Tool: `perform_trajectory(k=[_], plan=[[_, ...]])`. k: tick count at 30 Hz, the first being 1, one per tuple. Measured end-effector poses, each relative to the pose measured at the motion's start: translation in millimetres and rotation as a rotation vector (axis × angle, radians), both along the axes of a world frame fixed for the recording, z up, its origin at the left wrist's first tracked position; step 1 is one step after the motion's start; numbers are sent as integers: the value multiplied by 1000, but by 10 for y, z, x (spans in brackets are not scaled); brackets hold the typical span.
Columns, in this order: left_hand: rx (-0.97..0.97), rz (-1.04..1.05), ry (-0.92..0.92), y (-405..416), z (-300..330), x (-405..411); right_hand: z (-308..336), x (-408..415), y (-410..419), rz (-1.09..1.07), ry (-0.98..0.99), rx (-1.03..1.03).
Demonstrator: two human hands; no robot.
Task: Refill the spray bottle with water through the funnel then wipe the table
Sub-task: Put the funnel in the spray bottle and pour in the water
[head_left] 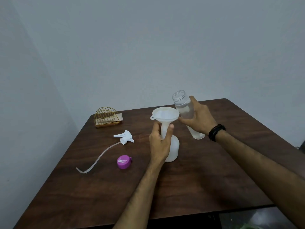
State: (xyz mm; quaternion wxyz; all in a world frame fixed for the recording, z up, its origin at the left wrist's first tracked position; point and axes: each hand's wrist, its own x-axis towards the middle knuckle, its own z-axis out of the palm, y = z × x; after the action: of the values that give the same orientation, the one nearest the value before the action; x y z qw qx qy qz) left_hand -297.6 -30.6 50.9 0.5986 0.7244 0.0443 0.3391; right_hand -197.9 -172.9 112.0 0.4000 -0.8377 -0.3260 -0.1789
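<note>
- Two hands are up over the brown table (189,179), and from my remote seat I see both busy with something
- The left hand (160,144) is wrapped around the stem of the white funnel (165,115), thumb on one side and fingers on the other, right where the stem goes down into the neck of the spray bottle (173,150)
- The spray bottle is white and cloudy, standing upright near the middle of the table, with the funnel sitting upright in its mouth (I cannot tell how much liquid is inside it)
- The right hand (199,118) grips a clear water bottle (185,109) around its middle; the bottle is lifted off the table, uncapped, and tilted so its open mouth leans toward the funnel's rim, just beside and above it
- I see water inside the clear bottle, but no stream leaving its mouth
- A black band (216,132) sits on the right wrist
- The spray head (125,138) lies on its side to the left of the spray bottle, apart from it, with its long thin tube (97,160) trailing toward the near left edge
- A purple cap (124,161) lies flat on the table, between the tube and the left forearm
- At the far left corner stands a gold wire holder (106,119) with a folded beige cloth (119,117) tucked in it, well apart from both hands
</note>
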Motion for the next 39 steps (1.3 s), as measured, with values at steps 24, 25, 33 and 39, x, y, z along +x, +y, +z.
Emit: perform_trajectory(k=[24, 25, 33, 39], plan=[[-349, -98, -197, -51, 281, 97, 209, 1, -184, -36, -118, -240], [-353, -99, -194, -49, 277, 100, 219, 1, -192, -41, -131, -251], [-348, -90, -189, -42, 261, 120, 326, 25, -226, -80, -254, -368], [-325, -80, -187, -50, 257, 134, 366, 35, -239, -94, -274, -437]])
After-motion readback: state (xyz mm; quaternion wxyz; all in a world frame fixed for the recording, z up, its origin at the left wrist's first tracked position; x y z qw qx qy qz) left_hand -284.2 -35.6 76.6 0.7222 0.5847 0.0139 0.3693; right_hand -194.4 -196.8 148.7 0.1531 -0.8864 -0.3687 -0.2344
